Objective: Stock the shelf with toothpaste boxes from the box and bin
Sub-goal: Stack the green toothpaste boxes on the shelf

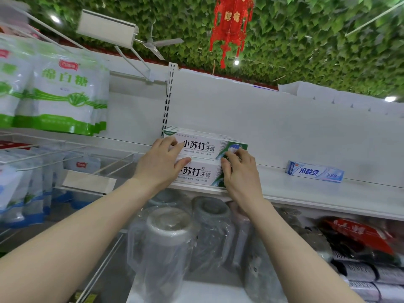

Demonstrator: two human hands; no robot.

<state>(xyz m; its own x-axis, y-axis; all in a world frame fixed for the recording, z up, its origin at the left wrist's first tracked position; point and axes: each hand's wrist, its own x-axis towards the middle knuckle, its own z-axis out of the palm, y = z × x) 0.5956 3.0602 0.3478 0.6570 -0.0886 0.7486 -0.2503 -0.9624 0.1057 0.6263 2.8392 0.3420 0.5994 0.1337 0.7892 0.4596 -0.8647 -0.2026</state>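
- We face a white shelf (306, 193) in a shop, under a leafy green ceiling (306, 40) with one red lantern (231, 25).
- At far left stand green-and-white sugar bags (63, 92).
- Our left hand (160, 165) pinches the upper toothpaste box (203, 147) at its left end.
- It lies on the lower toothpaste box (196, 173), with more edges behind.
- Our right hand (239, 173) grips the right end.
- One blue toothpaste box (314, 171) lies well apart.
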